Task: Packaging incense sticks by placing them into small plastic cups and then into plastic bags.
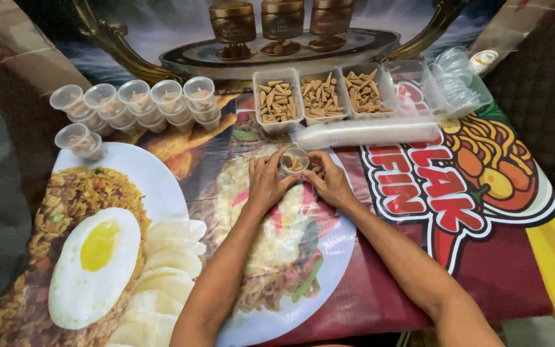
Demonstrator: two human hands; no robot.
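Nearest the camera, both forearms run up over a banner [419,212] printed with food pictures, which covers the table, and meet at its middle. Left hand [266,182] curls its fingers around a small clear cup [294,160], pinching it at the rim and side; the cup sits between the two hands and holds a few brown cones. Right hand [330,181] touches the cup's far side at about three o'clock, fingers bent and closed on what look like more cones, though how many I cannot tell. The grip on the cup is light and the plastic is thin, so a squeeze could buckle it and spill the pieces onto the busy print, where brown cones would be hard to spot. At twelve o'clock, just beyond the hands, a sleeve of stacked cups [367,133] lies on its side; being round, it could roll if a wrist nudges it. Further out at twelve stand three trays [321,96] of cones, close together, with more clear tubs [438,80] at one o'clock; a hasty reach could tip a tray edge. At ten o'clock filled cups [137,103] stand stacked in a row, and these stacks look easy to topple with an elbow. Farthest off, brown jars [282,18] rest on a stand.
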